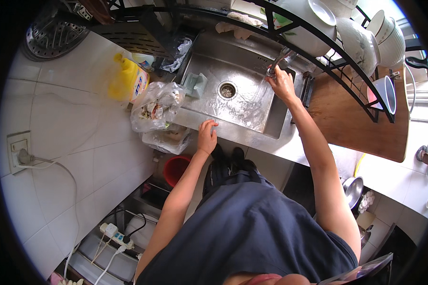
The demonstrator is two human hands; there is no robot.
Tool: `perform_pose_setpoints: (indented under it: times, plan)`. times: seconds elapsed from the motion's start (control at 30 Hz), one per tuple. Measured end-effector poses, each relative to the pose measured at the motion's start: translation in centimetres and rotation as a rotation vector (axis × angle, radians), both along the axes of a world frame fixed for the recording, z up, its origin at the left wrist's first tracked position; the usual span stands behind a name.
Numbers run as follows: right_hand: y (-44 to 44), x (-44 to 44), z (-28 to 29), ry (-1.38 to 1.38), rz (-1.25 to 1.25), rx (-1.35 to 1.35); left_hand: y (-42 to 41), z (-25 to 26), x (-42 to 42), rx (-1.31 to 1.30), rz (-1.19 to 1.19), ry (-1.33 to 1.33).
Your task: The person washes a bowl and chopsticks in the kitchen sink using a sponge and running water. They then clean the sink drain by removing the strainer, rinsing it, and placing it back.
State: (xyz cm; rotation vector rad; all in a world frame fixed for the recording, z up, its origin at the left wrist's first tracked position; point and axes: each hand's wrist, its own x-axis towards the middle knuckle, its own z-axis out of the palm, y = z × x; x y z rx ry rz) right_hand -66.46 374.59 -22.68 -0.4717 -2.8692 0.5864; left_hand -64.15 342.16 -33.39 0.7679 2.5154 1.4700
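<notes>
My right hand (282, 82) is at the end of the metal faucet (276, 64) over the right side of a stainless steel sink (242, 110), its fingers around the spout's tip. Water wets the basin floor near it. At the sink's front edge, my left hand (207, 137) rests with curled fingers and nothing visible in it. A drain with a strainer (227, 90) lies mid-basin, and a pale translucent plastic holder (195, 85) stands at the basin's left side. Left of the sink, a clear plastic bag (157, 107) contains food scraps.
A yellow detergent bottle (128, 78) stands by the tiled wall. A black metal rack (328, 39) with bowls (358, 46) arches over the sink. A wooden board (360, 121) lies at right. A red bucket (176, 170) and a power strip (116, 236) are lower left.
</notes>
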Motion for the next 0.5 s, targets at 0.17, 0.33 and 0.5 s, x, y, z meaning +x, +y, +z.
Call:
perform_pose_setpoints:
  times: [0.17, 0.33, 0.5]
  plan:
    - [0.7, -4.7, -2.7, 0.274, 0.009, 0.212, -1.6, 0.0, 0.5, -0.032, 0.033, 0.014]
    - [-1.4, -10.7, -4.5, 0.41, -0.229, 0.027, -4.3, -0.2, 1.7, -0.068, 0.092, -0.013]
    - [-4.0, -10.7, -4.5, 0.404, -0.142, -0.449, -6.3, -0.5, 3.2, -0.052, 0.161, -0.067]
